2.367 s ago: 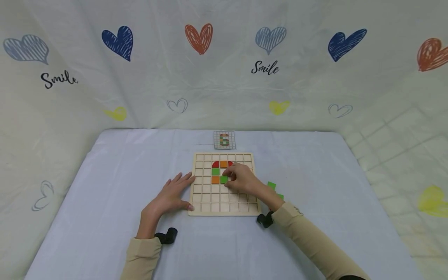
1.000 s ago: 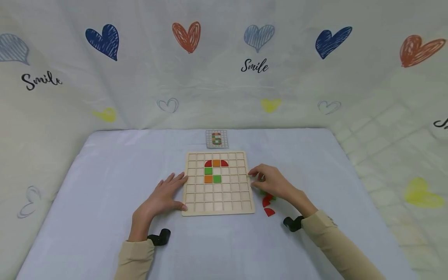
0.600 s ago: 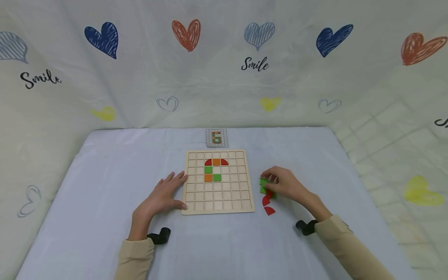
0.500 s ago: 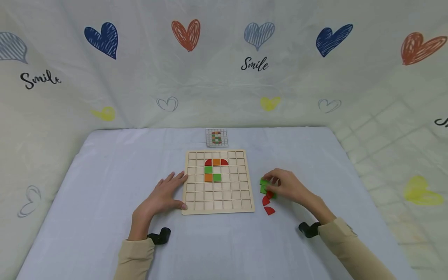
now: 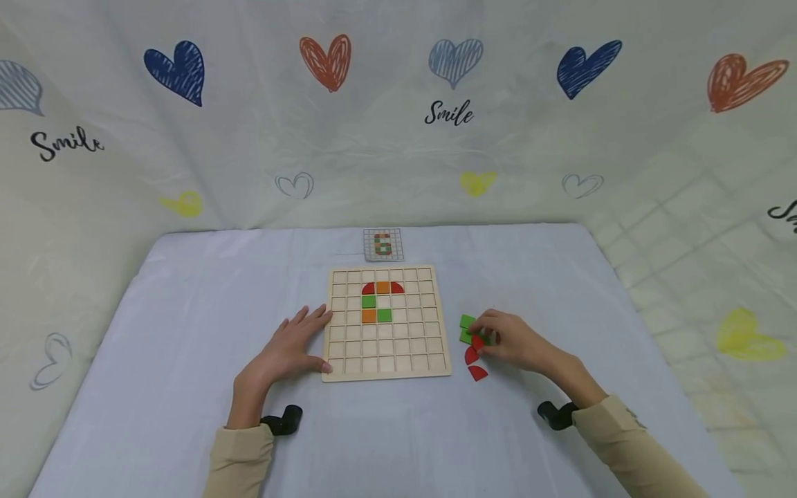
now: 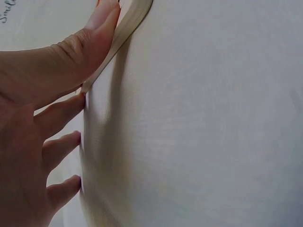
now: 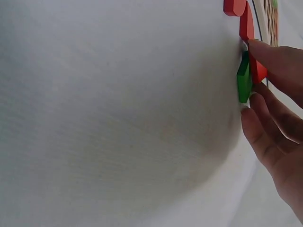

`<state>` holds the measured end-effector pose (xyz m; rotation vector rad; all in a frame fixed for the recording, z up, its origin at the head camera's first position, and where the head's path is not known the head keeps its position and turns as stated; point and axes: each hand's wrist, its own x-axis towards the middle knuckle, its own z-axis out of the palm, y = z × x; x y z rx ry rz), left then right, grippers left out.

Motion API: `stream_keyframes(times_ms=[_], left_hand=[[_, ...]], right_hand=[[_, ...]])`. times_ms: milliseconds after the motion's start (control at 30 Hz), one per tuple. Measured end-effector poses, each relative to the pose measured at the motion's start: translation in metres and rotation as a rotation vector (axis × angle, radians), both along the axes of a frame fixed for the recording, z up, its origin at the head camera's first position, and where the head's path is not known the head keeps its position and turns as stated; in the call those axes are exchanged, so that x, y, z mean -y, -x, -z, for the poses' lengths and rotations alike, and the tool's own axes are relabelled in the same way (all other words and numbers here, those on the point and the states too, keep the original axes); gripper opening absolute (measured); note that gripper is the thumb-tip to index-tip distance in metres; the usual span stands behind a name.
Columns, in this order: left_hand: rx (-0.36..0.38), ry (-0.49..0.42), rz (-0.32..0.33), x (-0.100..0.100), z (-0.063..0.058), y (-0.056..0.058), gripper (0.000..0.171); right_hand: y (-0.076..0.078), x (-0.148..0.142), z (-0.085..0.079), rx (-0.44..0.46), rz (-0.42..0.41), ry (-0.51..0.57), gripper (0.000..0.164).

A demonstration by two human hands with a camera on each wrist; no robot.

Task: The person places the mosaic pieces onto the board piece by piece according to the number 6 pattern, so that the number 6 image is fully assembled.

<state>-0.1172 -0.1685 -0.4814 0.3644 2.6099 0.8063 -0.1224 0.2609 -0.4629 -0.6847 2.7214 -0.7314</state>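
A square wooden grid board point(image 5: 411, 347) lies mid-table in the head view. Set in its cells are red rounded tiles, orange squares and green squares point(image 5: 384, 315). My left hand point(image 5: 288, 349) rests with spread fingers along the board's left edge, thumb at the near-left corner. Right of the board, my right hand point(image 5: 513, 339) reaches over a small pile of tiles. Its thumb and fingertips pinch a red quarter-circle tile point(image 7: 258, 70), which lies on a green tile point(image 7: 244, 80). More green squares point(image 5: 465, 336) sit by the fingertips.
Two other red quarter-circle tiles lie nearer me, the closest being a loose red tile point(image 5: 477, 373). Behind the board is a small pattern card point(image 5: 368, 252) with a coloured figure like a 6. A white cloth point(image 5: 373, 443) covers the table.
My right hand has left the board, where a red tile now shows at the arch's right end. It has moved right to the pile, then down toward the red tiles. My left hand stays put.
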Motion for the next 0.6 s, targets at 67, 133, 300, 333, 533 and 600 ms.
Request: stream_keyframes(times_ms=[67,133,300,333,533,600], left_hand=[[-0.001,-0.003,-0.001,0.0001,-0.0010,-0.0003,0.103],[-0.001,-0.003,0.002,0.0002,-0.0010,-0.0004,0.103],[0.007,-0.005,-0.003,0.0003,-0.0015,-0.0011,0.103],[0.005,-0.005,-0.004,0.0000,-0.0018,-0.0012,0.103],[0.016,-0.001,-0.015,-0.0013,-0.0013,-0.0013,0.103],[0.018,-0.001,-0.017,-0.0015,-0.0016,-0.0017,0.103]], right_hand=[[0.0001,0.0015,0.0007,-0.008,0.004,-0.001,0.029],[0.0001,0.0029,0.0010,-0.016,0.006,-0.002,0.029],[0.0005,0.0057,0.0025,-0.034,0.014,-0.013,0.026],[0.0007,0.0063,0.0028,-0.037,0.015,-0.014,0.026],[0.0019,0.0079,0.0048,-0.044,0.025,0.010,0.022],[0.0021,0.0082,0.0053,-0.049,0.022,0.026,0.021]])
